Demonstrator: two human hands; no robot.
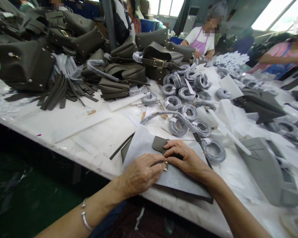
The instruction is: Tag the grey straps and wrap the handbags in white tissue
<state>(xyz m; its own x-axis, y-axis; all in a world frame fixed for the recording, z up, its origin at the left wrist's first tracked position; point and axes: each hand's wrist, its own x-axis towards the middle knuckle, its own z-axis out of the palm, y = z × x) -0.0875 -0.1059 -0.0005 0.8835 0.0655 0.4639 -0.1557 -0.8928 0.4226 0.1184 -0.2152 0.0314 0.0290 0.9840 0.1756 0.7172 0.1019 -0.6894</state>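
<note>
- A broad white-topped table (47, 122) stretched across the room, its near edge running at a slant
- The floor (15, 205) below it was dark green and dimly lit
- A dark upright post (109, 23) rose beyond the table
- Farther back stood blue bins (147, 25) and a pale, tall unit (191, 18) beside a dark drape (181, 18)
- Bright daylight showed in the middle window (171, 7) and the right-hand window (270, 15), with grey-green wall (245, 10) between
</note>
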